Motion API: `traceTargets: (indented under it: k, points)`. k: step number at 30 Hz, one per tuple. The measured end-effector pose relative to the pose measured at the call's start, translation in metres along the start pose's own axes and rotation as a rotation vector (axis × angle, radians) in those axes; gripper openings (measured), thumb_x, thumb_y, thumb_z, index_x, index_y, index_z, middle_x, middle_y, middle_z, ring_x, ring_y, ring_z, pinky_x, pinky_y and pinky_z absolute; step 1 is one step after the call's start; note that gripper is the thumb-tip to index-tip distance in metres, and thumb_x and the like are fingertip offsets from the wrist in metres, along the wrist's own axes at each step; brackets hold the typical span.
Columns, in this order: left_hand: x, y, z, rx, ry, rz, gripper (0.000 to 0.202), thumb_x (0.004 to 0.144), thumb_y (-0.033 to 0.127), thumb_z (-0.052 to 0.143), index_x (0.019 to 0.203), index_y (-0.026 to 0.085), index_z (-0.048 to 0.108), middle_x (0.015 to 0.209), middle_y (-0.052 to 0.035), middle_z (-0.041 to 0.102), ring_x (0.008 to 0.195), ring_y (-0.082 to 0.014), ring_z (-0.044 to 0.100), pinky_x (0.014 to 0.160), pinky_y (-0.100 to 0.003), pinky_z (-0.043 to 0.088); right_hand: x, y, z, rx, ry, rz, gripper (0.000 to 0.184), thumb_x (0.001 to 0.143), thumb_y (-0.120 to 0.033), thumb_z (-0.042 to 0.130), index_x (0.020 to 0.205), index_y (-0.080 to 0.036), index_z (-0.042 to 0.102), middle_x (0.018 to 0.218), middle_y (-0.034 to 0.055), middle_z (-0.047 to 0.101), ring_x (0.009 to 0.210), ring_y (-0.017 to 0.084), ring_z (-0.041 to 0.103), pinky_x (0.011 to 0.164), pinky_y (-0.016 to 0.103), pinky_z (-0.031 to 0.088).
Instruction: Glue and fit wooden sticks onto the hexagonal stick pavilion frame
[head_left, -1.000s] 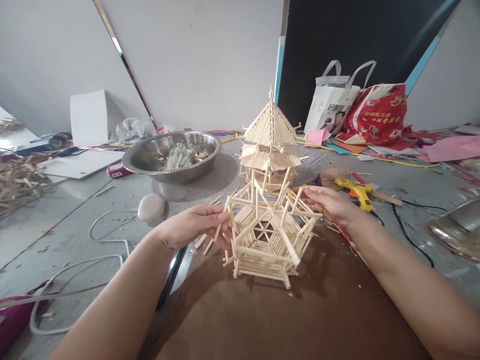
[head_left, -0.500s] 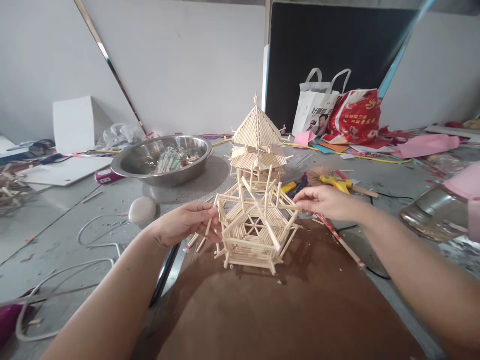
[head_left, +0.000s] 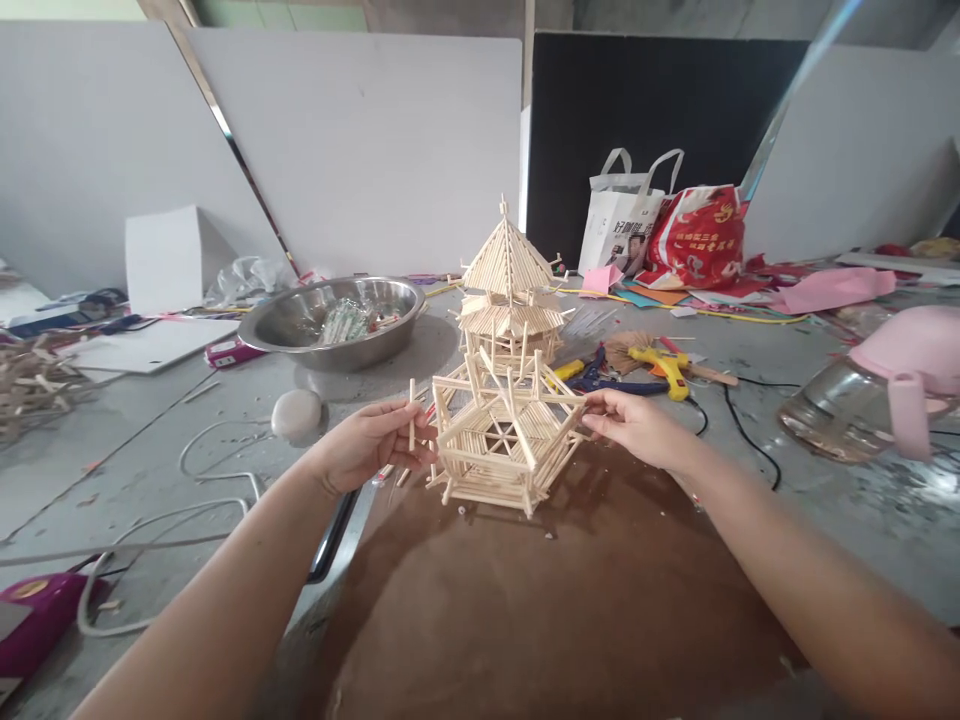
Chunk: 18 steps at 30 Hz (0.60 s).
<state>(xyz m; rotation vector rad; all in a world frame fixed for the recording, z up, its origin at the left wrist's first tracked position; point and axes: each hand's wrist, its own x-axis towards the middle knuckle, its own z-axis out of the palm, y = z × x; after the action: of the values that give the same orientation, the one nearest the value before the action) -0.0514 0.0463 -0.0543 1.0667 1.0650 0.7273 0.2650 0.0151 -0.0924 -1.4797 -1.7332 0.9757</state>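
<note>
A hexagonal frame built of thin wooden sticks (head_left: 504, 440) stands on a brown board (head_left: 570, 600) in front of me. My left hand (head_left: 371, 445) pinches a short loose wooden stick (head_left: 411, 415) upright beside the frame's left edge. My right hand (head_left: 634, 425) rests its fingertips against the frame's right corner, fingers curled. Behind the frame stands a finished stick pagoda roof (head_left: 510, 290) with two tiers.
A steel bowl (head_left: 334, 320) with small items sits back left, a white oval stone (head_left: 296, 412) near it. A yellow glue gun (head_left: 664, 362) with black cord lies right. A glass jug with pink lid (head_left: 877, 395), bags (head_left: 667, 235), coloured paper and white cables lie around.
The view has tilted up and back, so the frame sits smaller and higher. My left hand has turned the loose stick upright. My right hand stays at the frame's right corner.
</note>
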Motion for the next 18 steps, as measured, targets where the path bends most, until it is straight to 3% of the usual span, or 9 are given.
traceTargets:
  k: [5,10,14,18]
  points:
    - [-0.007,-0.011,0.004,-0.042,-0.014,0.016,0.019,0.072,0.032,0.063,0.07,0.014,0.057,0.064,-0.0034,0.063,0.059,-0.0188,0.065,0.049,-0.025,0.05,0.002,0.004,0.006,0.097,0.022,-0.03,0.031,0.079,-0.027,0.048,0.108,-0.016,0.052,0.097,0.0084,0.065,0.079,0.016,0.062,0.064,0.03,0.05]
    - [-0.014,-0.017,0.013,-0.008,0.004,0.031,0.022,0.071,0.036,0.064,0.07,0.014,0.059,0.068,-0.0033,0.063,0.061,-0.0178,0.064,0.053,-0.026,0.05,0.011,0.008,0.008,0.089,0.061,-0.083,0.03,0.078,-0.027,0.05,0.105,-0.016,0.057,0.095,0.0075,0.067,0.082,0.017,0.062,0.066,0.031,0.049]
    - [-0.023,-0.015,0.013,0.051,0.187,0.126,0.026,0.069,0.038,0.064,0.07,0.013,0.06,0.074,-0.0054,0.065,0.056,-0.0152,0.062,0.05,-0.025,0.048,0.017,0.013,0.006,0.017,0.131,-0.106,0.027,0.075,-0.027,0.052,0.1,-0.017,0.059,0.096,0.0071,0.067,0.08,0.016,0.062,0.065,0.029,0.049]
    - [-0.041,-0.012,0.014,0.106,0.384,0.335,0.027,0.07,0.043,0.061,0.065,0.016,0.058,0.063,-0.0005,0.061,0.047,-0.0114,0.056,0.047,-0.023,0.045,0.007,0.016,0.004,-0.098,0.251,-0.132,0.025,0.077,-0.03,0.048,0.092,-0.014,0.06,0.087,0.0083,0.067,0.076,0.019,0.061,0.068,0.032,0.047]
